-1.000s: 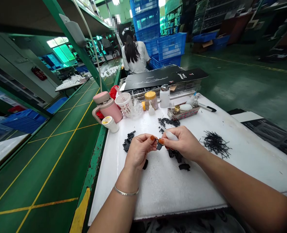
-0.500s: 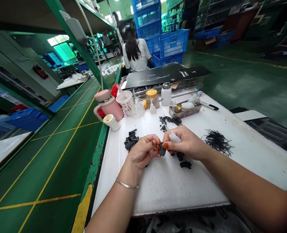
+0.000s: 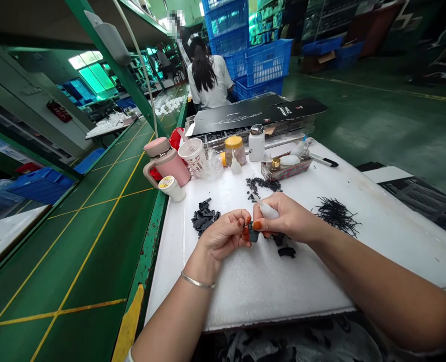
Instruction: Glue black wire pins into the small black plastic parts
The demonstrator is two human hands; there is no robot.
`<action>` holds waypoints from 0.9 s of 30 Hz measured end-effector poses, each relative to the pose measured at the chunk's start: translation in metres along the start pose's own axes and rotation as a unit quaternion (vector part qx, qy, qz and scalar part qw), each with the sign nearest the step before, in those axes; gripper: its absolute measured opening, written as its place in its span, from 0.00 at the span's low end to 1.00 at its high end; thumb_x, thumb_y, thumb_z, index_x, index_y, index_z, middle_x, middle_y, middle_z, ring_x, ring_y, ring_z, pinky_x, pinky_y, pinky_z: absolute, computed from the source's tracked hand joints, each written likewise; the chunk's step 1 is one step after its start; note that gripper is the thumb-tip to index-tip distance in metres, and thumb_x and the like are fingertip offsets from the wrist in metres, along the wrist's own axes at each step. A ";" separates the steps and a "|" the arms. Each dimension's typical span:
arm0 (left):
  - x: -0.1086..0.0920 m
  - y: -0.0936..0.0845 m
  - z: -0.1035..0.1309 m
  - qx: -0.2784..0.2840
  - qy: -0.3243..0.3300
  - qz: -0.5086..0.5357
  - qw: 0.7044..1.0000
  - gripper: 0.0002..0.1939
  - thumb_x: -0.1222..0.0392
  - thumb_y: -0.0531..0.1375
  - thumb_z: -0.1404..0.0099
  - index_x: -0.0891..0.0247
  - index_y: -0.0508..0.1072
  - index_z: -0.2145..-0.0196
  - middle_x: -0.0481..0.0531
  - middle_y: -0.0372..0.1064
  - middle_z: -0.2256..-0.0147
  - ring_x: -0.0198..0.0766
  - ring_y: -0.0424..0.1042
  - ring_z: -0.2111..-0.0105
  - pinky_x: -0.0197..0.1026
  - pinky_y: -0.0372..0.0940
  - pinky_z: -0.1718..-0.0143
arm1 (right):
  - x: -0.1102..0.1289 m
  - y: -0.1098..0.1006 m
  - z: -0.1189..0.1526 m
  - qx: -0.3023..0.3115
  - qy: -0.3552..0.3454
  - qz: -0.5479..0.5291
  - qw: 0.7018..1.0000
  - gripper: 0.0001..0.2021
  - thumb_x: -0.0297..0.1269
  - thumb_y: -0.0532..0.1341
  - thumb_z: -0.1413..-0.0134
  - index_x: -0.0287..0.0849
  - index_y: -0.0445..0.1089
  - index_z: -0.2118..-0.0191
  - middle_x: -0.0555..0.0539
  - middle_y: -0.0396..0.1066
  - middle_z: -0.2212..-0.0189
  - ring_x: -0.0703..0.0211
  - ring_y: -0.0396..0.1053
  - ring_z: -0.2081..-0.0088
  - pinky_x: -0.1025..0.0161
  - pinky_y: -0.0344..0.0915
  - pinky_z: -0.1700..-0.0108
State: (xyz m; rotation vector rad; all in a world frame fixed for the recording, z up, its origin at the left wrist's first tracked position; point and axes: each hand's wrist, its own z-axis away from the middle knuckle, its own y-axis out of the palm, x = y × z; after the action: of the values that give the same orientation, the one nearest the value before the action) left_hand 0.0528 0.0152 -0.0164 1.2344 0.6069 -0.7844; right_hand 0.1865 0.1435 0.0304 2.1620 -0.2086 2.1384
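A small black plastic part (image 3: 253, 234) is pinched between the fingertips of my left hand (image 3: 223, 234). My right hand (image 3: 293, 221) has a white squeeze bottle (image 3: 268, 211) with a thin nozzle tucked in its grip, the nozzle pointing up and away. Its thumb and fingertip also touch the black part from the right. Left of my hands lies a heap of flat black pieces (image 3: 204, 217). Beyond them are tiny black parts (image 3: 266, 185). A few black pieces (image 3: 286, 252) lie just under my right hand, partly hidden by it. Thin black strips (image 3: 338, 215) are piled to the right.
Along the white table's (image 3: 283, 296) far side stand a pink thermos (image 3: 170, 163), a plastic cup (image 3: 193, 156), a yellow-lidded jar (image 3: 235, 148), a white bottle (image 3: 256, 145) and a small tray (image 3: 287, 171). A green conveyor (image 3: 95, 241) runs at left. A person (image 3: 210, 78) sits ahead.
The camera view has shifted slightly. Both hands stay together around the black part, with only small finger movement. The squeeze bottle remains in my right hand.
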 end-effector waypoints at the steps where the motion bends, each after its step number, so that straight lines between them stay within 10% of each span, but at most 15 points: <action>1: 0.000 0.001 0.000 0.000 0.001 0.002 1.000 0.20 0.49 0.68 0.50 0.66 0.67 0.70 0.53 0.66 0.74 0.37 0.70 0.71 0.33 0.68 0.75 | -0.002 -0.001 -0.001 0.008 0.008 -0.016 1.000 0.16 0.45 0.68 0.57 0.37 0.66 0.79 0.52 0.64 0.86 0.69 0.55 0.83 0.69 0.49 0.80; 8: -0.008 0.016 0.004 -0.027 0.068 0.000 0.997 0.23 0.48 0.70 0.54 0.65 0.68 0.68 0.46 0.61 0.77 0.28 0.61 0.81 0.31 0.64 0.79 | -0.001 -0.015 0.000 0.042 0.021 0.000 0.999 0.16 0.45 0.67 0.56 0.37 0.66 0.78 0.51 0.65 0.84 0.69 0.56 0.82 0.70 0.50 0.80; 17: -0.050 -0.003 0.035 -0.234 0.222 -0.160 0.933 0.13 0.54 0.66 0.47 0.65 0.69 0.73 0.42 0.55 0.81 0.25 0.52 0.82 0.28 0.50 0.83 | 0.004 -0.048 0.007 0.090 0.132 0.293 0.943 0.14 0.44 0.66 0.58 0.38 0.69 0.79 0.51 0.66 0.83 0.64 0.61 0.80 0.68 0.53 0.79; 21: -0.048 -0.006 0.037 -0.313 0.160 -0.478 0.805 0.10 0.54 0.64 0.47 0.64 0.76 0.73 0.48 0.67 0.77 0.31 0.61 0.78 0.34 0.53 0.77 | 0.009 -0.056 0.009 0.001 0.136 0.347 0.928 0.16 0.48 0.64 0.57 0.38 0.69 0.78 0.50 0.67 0.81 0.63 0.62 0.77 0.67 0.53 0.76; 27: -0.037 -0.006 0.032 -0.287 0.033 -0.759 0.583 0.10 0.62 0.62 0.47 0.55 0.79 0.66 0.52 0.73 0.64 0.43 0.68 0.64 0.39 0.56 0.67 | 0.021 -0.073 0.034 -0.165 0.135 0.428 0.878 0.14 0.46 0.60 0.51 0.38 0.70 0.74 0.48 0.71 0.77 0.59 0.67 0.72 0.65 0.57 0.70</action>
State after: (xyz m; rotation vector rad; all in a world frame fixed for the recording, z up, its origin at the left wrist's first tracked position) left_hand 0.0253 -0.0097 0.0166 -0.1957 1.8779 -1.7119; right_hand 0.2324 0.2089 0.0531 1.6864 -1.6243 2.4752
